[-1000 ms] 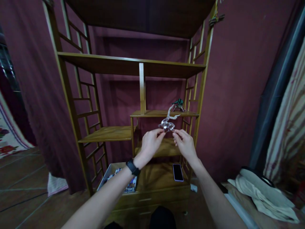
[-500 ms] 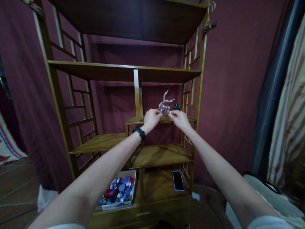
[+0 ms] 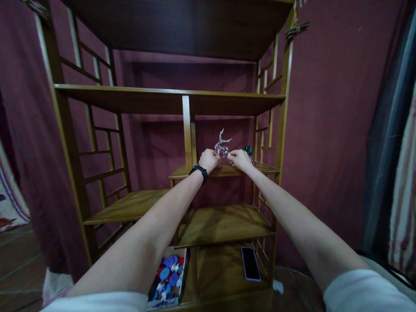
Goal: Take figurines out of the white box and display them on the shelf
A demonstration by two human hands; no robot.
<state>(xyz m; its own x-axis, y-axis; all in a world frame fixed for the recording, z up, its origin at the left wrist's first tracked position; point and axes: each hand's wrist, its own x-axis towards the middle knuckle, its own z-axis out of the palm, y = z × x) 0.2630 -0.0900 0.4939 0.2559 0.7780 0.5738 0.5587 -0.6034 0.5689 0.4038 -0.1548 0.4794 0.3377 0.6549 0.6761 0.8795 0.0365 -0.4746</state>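
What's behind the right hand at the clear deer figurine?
A dark green figurine on the shelf: its green top and a sliver of its lower part show past the right hand. The hand covers the rest; full shape unclear.

A clear deer figurine (image 3: 222, 150), upright between two hands.
The deer is see-through and glossy, with bright glints along its body and thin legs below. Its antlers look whiter and cloudier than the rest; they rise from the left end, one branch pointing steeply up, the other slanting out to the right over the back. The body runs roughly sideways across the view. The left hand (image 3: 209, 160) pinches it low at the left end, the right hand (image 3: 239, 159) low at the right. It is at the raised right-hand shelf (image 3: 224, 170); whether the feet touch the wood cannot be told.
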